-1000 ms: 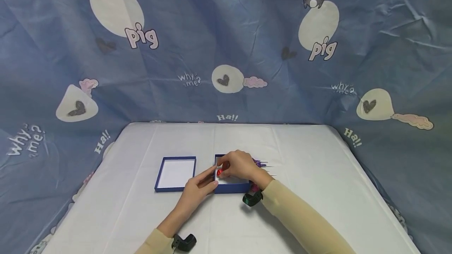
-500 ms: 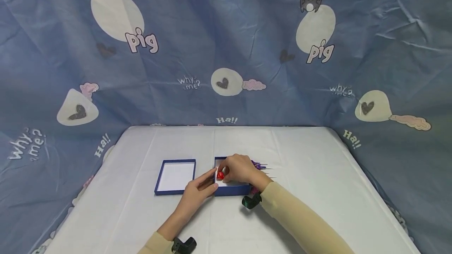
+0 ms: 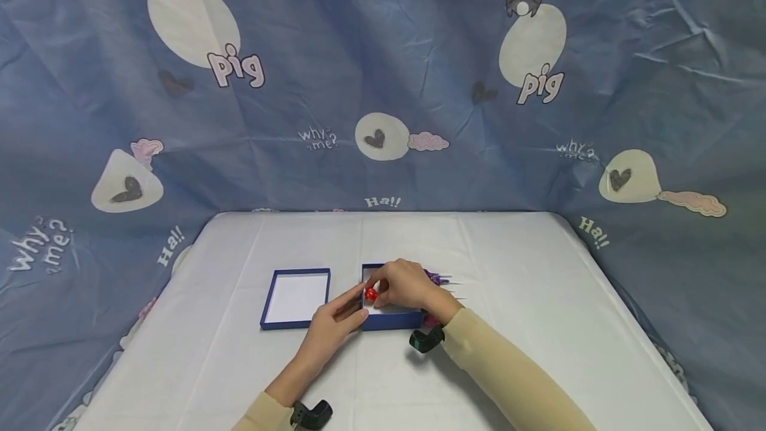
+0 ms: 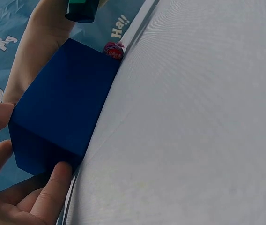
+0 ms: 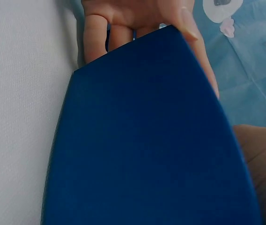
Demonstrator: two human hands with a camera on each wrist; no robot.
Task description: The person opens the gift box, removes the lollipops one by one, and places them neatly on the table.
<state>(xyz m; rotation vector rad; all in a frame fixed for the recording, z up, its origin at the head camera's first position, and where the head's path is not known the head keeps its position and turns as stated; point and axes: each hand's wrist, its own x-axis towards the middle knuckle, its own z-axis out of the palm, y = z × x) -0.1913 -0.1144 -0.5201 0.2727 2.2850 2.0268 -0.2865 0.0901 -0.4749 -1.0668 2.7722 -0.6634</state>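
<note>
A blue box with a white inside (image 3: 391, 322) stands on the table. My right hand (image 3: 405, 283) reaches into it and pinches a round red lollipop (image 3: 370, 294) between thumb and index finger, near the left wall. Its stick is hidden. My left hand (image 3: 331, 324) rests its fairly straight fingers against the left end of the box, thumb by the front corner. In the right wrist view the box's blue outer wall (image 5: 142, 131) hides the right hand's fingers, with the left hand (image 5: 128, 16) beyond. In the left wrist view, left fingertips (image 4: 62, 172) touch the box.
Left of the box lies a shallow blue-rimmed lid (image 3: 287, 326), white side up. Purple wrapped lollipops (image 3: 435, 278) and a red one (image 3: 429, 320) lie beyond the box's right side, partly behind the right wrist. A patterned blue curtain (image 3: 383, 85) hangs behind the table.
The right fingers have shifted slightly around the red lollipop, and more of it shows than a second ago. My left hand has stayed against the box.
</note>
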